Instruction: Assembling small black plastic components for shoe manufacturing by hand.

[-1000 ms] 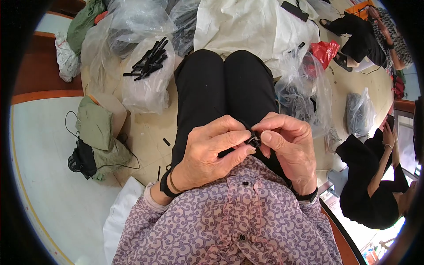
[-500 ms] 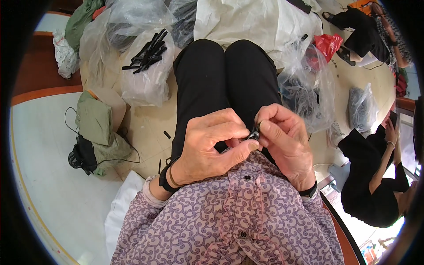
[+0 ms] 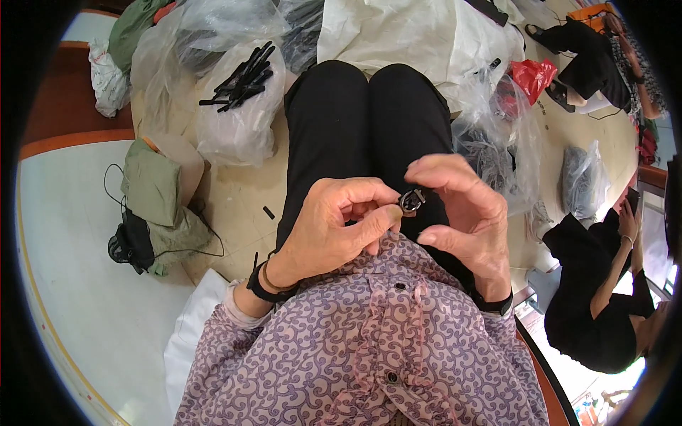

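Note:
Over my lap, my left hand (image 3: 334, 224) pinches a small shiny black buckle-like piece (image 3: 412, 201) between thumb and forefinger. The piece has a rounded loop with a bar across it; its exact kind is too small to tell. Just to the right of it, my right hand (image 3: 472, 216) is open, thumb and fingers spread apart around a gap, its fingertips slightly blurred. Nothing shows in the right hand. Beneath both hands are black trousers (image 3: 327, 135) and a patterned purple shirt (image 3: 320, 348).
Several black strips (image 3: 245, 78) lie on a stuffed clear plastic bag (image 3: 238, 138) ahead on the left. More filled plastic bags (image 3: 490, 153) stand at the right. Green cloth (image 3: 153, 184) with a black cable is at the left. Another person (image 3: 590, 305) sits at the right.
My right hand has let go of the small buckle-like piece and opened, moving off to the right. The left hand keeps its pinch, and more of the piece now shows.

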`<action>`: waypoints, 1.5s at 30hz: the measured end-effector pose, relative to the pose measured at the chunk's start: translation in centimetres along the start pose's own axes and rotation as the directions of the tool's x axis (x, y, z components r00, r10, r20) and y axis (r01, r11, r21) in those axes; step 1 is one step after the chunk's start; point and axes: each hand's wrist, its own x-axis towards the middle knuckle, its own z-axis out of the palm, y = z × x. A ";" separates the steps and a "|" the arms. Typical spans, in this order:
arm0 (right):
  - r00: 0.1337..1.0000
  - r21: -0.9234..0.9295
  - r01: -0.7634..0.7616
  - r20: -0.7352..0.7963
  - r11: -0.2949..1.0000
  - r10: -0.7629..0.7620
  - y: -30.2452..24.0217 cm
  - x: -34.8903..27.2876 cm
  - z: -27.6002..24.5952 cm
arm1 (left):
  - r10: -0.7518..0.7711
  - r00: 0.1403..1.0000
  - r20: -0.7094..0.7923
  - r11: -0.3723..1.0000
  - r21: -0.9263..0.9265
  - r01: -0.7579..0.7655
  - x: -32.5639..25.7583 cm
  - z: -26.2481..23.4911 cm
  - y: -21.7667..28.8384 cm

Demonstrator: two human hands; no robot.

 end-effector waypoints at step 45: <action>0.770 0.510 -0.176 -0.462 0.842 0.440 16.8 17.1 -27.8 | -0.276 0.863 -0.423 0.944 0.048 0.326 7.1 -5.5 0.4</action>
